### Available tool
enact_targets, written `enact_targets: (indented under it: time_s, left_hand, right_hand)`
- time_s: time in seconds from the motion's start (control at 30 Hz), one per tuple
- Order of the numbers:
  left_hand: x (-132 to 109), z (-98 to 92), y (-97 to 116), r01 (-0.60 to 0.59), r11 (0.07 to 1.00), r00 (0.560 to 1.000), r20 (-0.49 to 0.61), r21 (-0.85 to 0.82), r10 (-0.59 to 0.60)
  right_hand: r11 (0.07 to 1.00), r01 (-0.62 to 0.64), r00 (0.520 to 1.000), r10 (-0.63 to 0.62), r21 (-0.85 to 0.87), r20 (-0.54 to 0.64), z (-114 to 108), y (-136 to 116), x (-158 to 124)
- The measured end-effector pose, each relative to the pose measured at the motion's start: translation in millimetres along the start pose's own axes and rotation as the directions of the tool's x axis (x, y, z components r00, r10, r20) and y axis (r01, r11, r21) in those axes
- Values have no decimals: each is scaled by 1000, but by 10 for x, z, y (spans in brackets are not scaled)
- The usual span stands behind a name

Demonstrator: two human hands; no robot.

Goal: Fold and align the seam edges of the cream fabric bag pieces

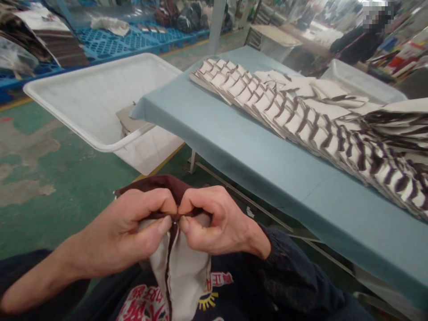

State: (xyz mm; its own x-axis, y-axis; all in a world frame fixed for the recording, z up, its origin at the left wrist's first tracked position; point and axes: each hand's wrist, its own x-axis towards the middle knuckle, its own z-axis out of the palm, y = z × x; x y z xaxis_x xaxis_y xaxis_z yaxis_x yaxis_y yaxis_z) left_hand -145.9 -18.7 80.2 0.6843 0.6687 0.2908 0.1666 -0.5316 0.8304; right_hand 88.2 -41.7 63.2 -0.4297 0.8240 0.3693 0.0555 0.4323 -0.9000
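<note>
A cream fabric piece [189,276] with a dark brown seam down its middle hangs over my lap, its brown part [157,182] showing behind my hands. My left hand [140,227] pinches the fabric at the top of the seam between thumb and forefinger. Right beside it, my right hand [214,218] pinches the same piece, the two sets of fingertips almost meeting. What exactly lies between the fingertips is too small to make out. The lower end of the piece runs out of view at the bottom.
To the right stands a table with a light blue cover [214,120]. On it lies a long overlapping row of cream and brown fabric pieces [287,111]. A white plastic bin [96,96] holding a few pieces stands left of the table. A person [361,42] is at the upper right.
</note>
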Motion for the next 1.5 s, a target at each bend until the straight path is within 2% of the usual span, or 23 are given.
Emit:
enact_targets:
  time_s: [0.03, 0.1, 0.17, 0.27, 0.37, 0.47, 0.63, 0.8, 0.9, 0.97, 1.03, 1.1, 1.17, 1.23, 1.37, 1.43, 1.5]
  left_hand:
    - [-22, 41, -8, 40, 995, 999, -13, -95, -41]
    - [-58, 115, -26, 141, 949, 988, -18, -282, -152]
    - [-80, 169, -57, 241, 871, 964, 5, -428, -264]
    - [-96, 196, -131, 319, 795, 936, 38, -517, -351]
    - [-81, 164, -185, 360, 772, 923, 81, -523, -376]
    - [-16, 116, -161, 363, 793, 927, 100, -488, -363]
    - [98, 47, -57, 432, 843, 902, 164, -321, -399]
    - [117, -89, -29, 274, 952, 952, 182, -140, -247]
    - [131, -181, 45, 181, 982, 962, 217, -57, -164]
    - [139, -205, 121, 119, 993, 973, 195, 20, -121]
    - [124, -175, 186, 67, 993, 989, 127, 95, -79]
    - [69, -87, 213, 71, 992, 996, 43, 101, -76]
    - [-27, 40, 193, 123, 992, 991, -44, 14, -123]
    - [-134, 175, 143, 188, 971, 974, -97, -148, -203]
    - [-269, 335, 16, 319, 799, 918, -43, -509, -394]
    - [-295, 335, -57, 356, 741, 897, -15, -569, -442]
    - [-322, 298, -134, 387, 732, 884, 0, -561, -467]
  right_hand:
    - [990, -60, 998, 56, 130, 37, 16, 5, 6]
    - [908, -204, 977, 164, 367, 138, 54, 39, 4]
    - [819, -293, 955, 225, 493, 193, 85, 82, -11]
    - [779, -343, 939, 275, 525, 206, 97, 110, -33]
    - [833, -347, 938, 295, 431, 184, 67, 88, -27]
    - [905, -291, 956, 266, 309, 124, 37, 47, -3]
    - [941, -264, 964, 253, 212, 79, 48, -17, -21]
    - [965, -216, 975, 204, 152, 92, 44, -71, -99]
    - [976, -196, 976, 185, 96, 115, 13, -110, -106]
    - [984, -157, 982, 148, 78, 115, -4, -117, -90]
    - [985, -144, 983, 132, 91, 128, -14, -103, -66]
    - [978, -175, 974, 156, 113, 163, -20, -81, -43]
    - [963, -240, 957, 214, 123, 194, -25, -71, -25]
    - [947, -291, 940, 255, 140, 225, -29, -75, -11]
    - [942, -293, 938, 250, 163, 240, -42, -55, 17]
    - [946, -278, 946, 240, 165, 218, -53, -7, 33]
    - [950, -259, 953, 222, 176, 203, -61, 54, 41]
